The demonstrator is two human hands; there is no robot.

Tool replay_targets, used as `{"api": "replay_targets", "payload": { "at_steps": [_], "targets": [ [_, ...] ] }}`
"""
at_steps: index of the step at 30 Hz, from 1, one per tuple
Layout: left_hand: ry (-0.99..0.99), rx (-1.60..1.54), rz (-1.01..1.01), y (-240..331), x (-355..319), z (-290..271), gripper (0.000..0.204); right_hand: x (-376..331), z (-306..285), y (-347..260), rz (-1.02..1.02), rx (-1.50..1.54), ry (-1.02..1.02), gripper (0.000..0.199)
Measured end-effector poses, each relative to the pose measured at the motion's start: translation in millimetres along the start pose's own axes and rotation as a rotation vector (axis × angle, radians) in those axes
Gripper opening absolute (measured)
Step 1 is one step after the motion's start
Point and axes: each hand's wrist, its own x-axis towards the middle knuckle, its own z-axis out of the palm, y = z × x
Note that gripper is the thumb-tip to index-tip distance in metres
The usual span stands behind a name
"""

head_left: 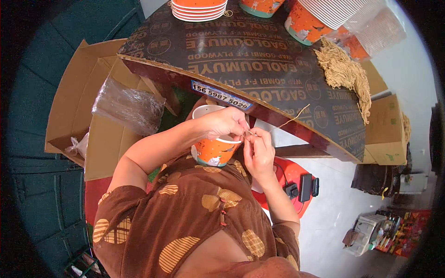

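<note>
An orange paper bucket (211,154) with a white rim and a teal base rests in my lap, against the brown patterned shirt. At its right rim my left hand (225,123) is closed in a pinch on a thin tan string (293,120). My right hand (259,152) pinches the same string just beside it, fingertips almost touching those of the left. One loose end of the string trails up and right over the table edge. Fingers hide the spot where string and rim meet, so I cannot tell whether it passes through the bucket.
Ahead stands a dark plywood table (232,58) bearing stacked orange buckets (306,25) and a bundle of tan strings (343,69). An open cardboard box (99,153) with clear plastic wrap (130,106) is at left. A red stool (280,178) holding small black devices (305,187) is at right.
</note>
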Motion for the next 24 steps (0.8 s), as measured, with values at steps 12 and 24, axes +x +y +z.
{"api": "replay_targets", "payload": {
  "at_steps": [12,24],
  "targets": [
    [-0.049,0.045,0.001,5,-2,1,0.013,-1,-3,5,-0.007,0.057,0.002,0.014],
    [-0.023,0.47,0.189,7,-7,10,0.01,0,-2,23,0.189,0.242,-0.127,0.009]
  ]
}}
